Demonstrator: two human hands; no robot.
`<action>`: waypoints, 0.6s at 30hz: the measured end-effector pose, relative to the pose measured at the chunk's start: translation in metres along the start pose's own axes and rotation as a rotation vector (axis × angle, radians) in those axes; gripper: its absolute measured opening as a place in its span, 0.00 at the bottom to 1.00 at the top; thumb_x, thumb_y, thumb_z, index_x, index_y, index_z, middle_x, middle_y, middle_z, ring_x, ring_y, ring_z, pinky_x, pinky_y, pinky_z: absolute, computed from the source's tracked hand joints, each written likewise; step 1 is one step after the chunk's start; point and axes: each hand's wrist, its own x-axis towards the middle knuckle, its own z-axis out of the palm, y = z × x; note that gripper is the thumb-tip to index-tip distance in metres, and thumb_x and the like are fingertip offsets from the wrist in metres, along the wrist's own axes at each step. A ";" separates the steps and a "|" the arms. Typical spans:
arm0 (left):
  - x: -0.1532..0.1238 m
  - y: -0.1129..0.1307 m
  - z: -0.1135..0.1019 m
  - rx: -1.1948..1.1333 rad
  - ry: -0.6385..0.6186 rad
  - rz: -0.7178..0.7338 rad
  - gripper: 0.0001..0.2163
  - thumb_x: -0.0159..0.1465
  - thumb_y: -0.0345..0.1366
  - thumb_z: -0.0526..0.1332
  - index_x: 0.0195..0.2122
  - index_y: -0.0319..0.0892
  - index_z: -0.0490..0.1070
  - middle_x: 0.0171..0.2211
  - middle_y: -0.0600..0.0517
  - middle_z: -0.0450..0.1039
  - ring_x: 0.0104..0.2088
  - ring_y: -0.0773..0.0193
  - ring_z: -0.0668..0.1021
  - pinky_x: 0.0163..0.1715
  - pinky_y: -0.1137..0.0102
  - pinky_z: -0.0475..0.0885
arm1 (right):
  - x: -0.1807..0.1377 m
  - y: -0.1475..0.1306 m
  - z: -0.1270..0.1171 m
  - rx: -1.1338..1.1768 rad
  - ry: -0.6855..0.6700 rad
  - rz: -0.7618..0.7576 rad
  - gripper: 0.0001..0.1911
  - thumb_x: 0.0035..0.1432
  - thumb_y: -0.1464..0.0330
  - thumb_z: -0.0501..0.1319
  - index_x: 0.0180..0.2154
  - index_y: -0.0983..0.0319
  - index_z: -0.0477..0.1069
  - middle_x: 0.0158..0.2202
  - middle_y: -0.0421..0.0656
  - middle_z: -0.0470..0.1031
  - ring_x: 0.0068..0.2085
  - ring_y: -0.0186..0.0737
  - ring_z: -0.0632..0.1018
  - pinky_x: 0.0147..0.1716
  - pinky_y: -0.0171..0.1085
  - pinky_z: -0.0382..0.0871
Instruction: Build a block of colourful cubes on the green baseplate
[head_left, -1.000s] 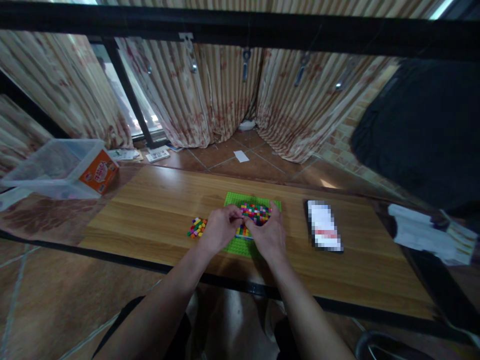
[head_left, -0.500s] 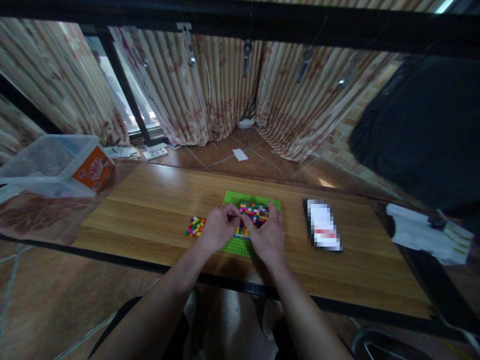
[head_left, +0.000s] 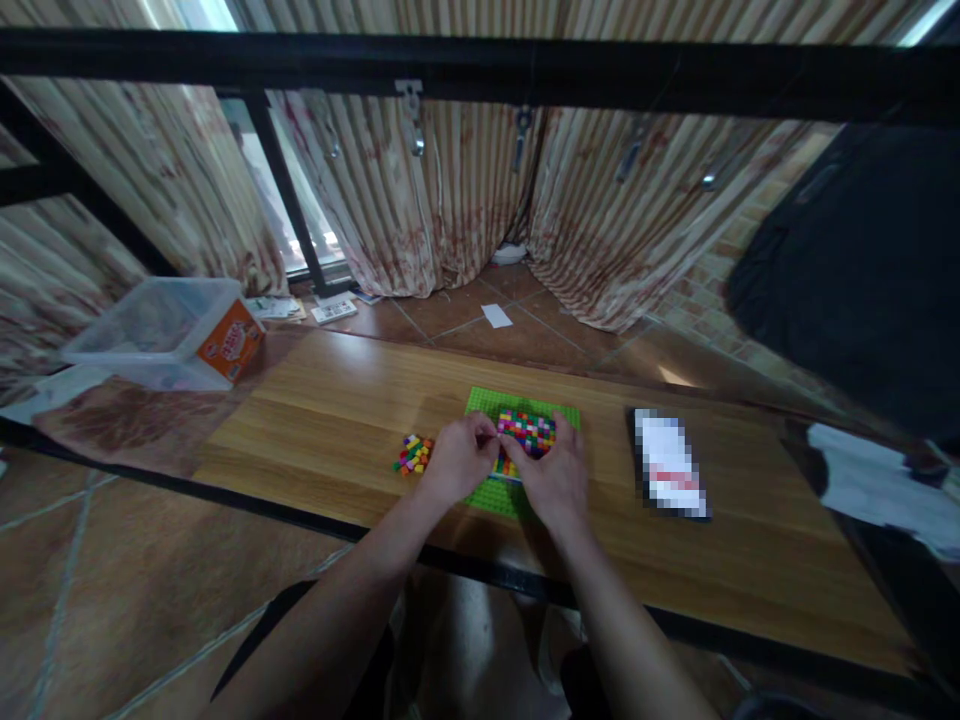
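Note:
A green studded baseplate (head_left: 495, 497) lies on the wooden table, with a block of multicoloured toy building bricks (head_left: 529, 428) on it. My left hand (head_left: 457, 462) is over the plate's left side, thumb and fingertips pinched together at the block's left edge. Whatever sits in that pinch is too small or hidden to make out. Across the block spreads my right hand (head_left: 556, 482), its thumb reaching to the left fingertips and its fingers at the right edge, bracketing the bricks. Part of the block is hidden beneath this hand. Loose bricks (head_left: 414, 455) are heaped left of my left hand.
Right of the plate lies a phone-like flat object (head_left: 670, 465) with a blurred-out screen. A clear plastic bin (head_left: 161, 335) with an orange label stands beyond the table's left end. Papers (head_left: 862, 480) are at the far right. Dark table edge (head_left: 510, 578) runs nearest me.
The camera view has shifted, so everything appears slightly further right. Both hands keep nearly the same pose at the block's left edge.

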 end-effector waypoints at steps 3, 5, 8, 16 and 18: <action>0.003 -0.006 -0.014 0.030 -0.036 0.030 0.05 0.59 0.29 0.58 0.30 0.40 0.74 0.26 0.54 0.76 0.29 0.67 0.76 0.30 0.74 0.69 | 0.000 0.002 0.000 0.003 0.007 -0.008 0.48 0.49 0.43 0.61 0.61 0.69 0.59 0.57 0.61 0.66 0.57 0.61 0.69 0.55 0.53 0.63; 0.007 -0.014 -0.034 0.079 -0.029 0.031 0.07 0.60 0.30 0.57 0.30 0.39 0.74 0.27 0.54 0.76 0.29 0.67 0.76 0.31 0.74 0.68 | 0.000 0.005 -0.001 0.005 -0.001 -0.018 0.48 0.49 0.42 0.61 0.61 0.69 0.59 0.58 0.61 0.66 0.57 0.61 0.69 0.56 0.53 0.62; 0.011 -0.031 -0.073 0.191 0.014 -0.020 0.08 0.59 0.29 0.56 0.28 0.37 0.75 0.24 0.54 0.73 0.28 0.67 0.74 0.30 0.74 0.66 | 0.001 0.009 -0.001 0.002 -0.027 -0.020 0.48 0.49 0.42 0.60 0.62 0.67 0.59 0.59 0.60 0.65 0.58 0.61 0.68 0.56 0.54 0.62; 0.004 -0.060 -0.109 0.275 -0.089 -0.107 0.08 0.47 0.23 0.58 0.24 0.39 0.75 0.21 0.56 0.72 0.27 0.67 0.73 0.27 0.75 0.65 | 0.002 0.013 -0.001 0.022 -0.023 -0.053 0.50 0.48 0.38 0.59 0.61 0.68 0.61 0.57 0.61 0.66 0.58 0.62 0.68 0.56 0.55 0.61; 0.002 -0.060 -0.107 0.280 -0.108 -0.119 0.09 0.45 0.23 0.58 0.24 0.39 0.76 0.20 0.56 0.71 0.26 0.67 0.73 0.27 0.75 0.65 | 0.002 0.013 -0.001 0.015 -0.025 -0.051 0.51 0.48 0.38 0.59 0.61 0.69 0.61 0.57 0.62 0.66 0.58 0.63 0.68 0.56 0.55 0.61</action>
